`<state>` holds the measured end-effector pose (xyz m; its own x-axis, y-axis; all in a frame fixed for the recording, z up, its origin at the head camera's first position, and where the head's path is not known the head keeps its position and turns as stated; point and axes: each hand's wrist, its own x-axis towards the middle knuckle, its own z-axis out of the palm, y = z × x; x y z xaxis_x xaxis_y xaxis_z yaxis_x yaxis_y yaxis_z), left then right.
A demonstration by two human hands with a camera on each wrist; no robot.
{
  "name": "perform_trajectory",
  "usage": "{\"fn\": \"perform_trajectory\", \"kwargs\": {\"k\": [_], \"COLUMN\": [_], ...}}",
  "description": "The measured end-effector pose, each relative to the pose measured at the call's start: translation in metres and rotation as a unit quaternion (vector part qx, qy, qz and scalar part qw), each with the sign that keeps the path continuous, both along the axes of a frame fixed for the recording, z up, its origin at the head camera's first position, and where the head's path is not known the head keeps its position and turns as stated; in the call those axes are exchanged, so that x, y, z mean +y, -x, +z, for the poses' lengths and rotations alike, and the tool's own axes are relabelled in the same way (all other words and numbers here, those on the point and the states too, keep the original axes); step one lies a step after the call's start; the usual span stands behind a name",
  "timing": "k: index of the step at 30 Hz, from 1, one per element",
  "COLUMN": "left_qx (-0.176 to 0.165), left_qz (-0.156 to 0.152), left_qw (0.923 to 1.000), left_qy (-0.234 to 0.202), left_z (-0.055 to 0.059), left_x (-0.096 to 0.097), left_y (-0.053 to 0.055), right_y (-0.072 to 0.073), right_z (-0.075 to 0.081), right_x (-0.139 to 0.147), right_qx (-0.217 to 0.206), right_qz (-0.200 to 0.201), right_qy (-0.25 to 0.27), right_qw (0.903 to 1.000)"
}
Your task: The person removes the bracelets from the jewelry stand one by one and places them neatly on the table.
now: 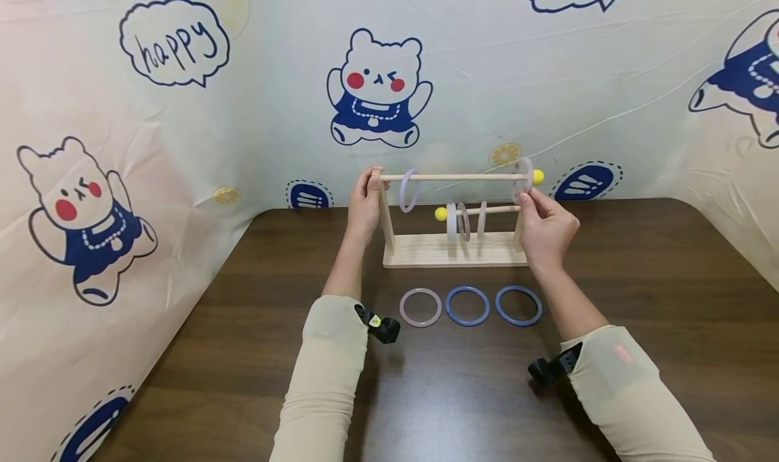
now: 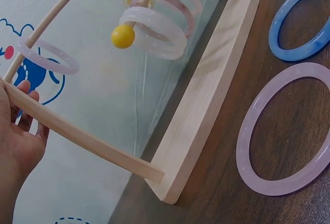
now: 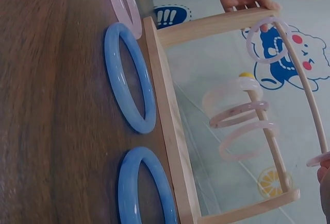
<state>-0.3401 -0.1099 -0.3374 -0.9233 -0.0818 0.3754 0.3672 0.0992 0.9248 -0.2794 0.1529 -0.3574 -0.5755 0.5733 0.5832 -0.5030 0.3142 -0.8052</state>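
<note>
A wooden bangle stand (image 1: pixel 420 252) has a base, two posts and two rods tipped with yellow balls. At the top of its left post, my left hand (image 1: pixel 364 208) grips the wood where the upper rod begins. My right hand (image 1: pixel 550 228) pinches a pale bangle (image 3: pixel 315 159) that encircles the upper rod close to its yellow ball (image 1: pixel 538 176). Further left on that rod hangs a lavender bangle (image 1: pixel 402 193). The lower rod carries a thick white bangle (image 1: pixel 451 223), a brownish-pink bangle (image 1: pixel 466 226) and a pale pink bangle (image 1: pixel 482 220).
In front of the stand, a pink bangle (image 2: pixel 243 147), a blue bangle (image 3: pixel 116 74) and another blue bangle (image 3: pixel 129 193) lie flat in a row on the dark wooden table (image 1: pixel 450 394). Behind the table hangs a printed cloth (image 1: pixel 280 97).
</note>
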Motion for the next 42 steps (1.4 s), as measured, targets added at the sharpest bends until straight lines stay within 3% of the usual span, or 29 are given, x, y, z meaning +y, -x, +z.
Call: {"fn": "perform_trajectory", "kwargs": {"k": [20, 33, 37, 42], "left_qx": [-0.001, -0.002, 0.003, 0.003], "left_qz": [0.007, 0.003, 0.004, 0.004], "left_qw": [1.0, 1.0, 1.0, 1.0], "left_qy": [-0.002, 0.002, 0.0, -0.001], "left_z": [0.0, 0.001, 0.001, 0.001], "left_x": [0.001, 0.0, 0.0, 0.0], "left_y": [0.0, -0.001, -0.001, 0.0], "right_y": [-0.005, -0.011, -0.014, -0.015], "right_z": [0.0, 0.004, 0.005, 0.001], "right_x": [0.02, 0.037, 0.043, 0.056], "right_qx": [-0.019, -0.086, -0.106, -0.102], "right_qz": [-0.011, -0.035, -0.018, 0.037], "right_qy": [0.007, 0.011, 0.044, 0.133], "right_qw": [0.9997, 0.9956, 0.9932, 0.9852]}}
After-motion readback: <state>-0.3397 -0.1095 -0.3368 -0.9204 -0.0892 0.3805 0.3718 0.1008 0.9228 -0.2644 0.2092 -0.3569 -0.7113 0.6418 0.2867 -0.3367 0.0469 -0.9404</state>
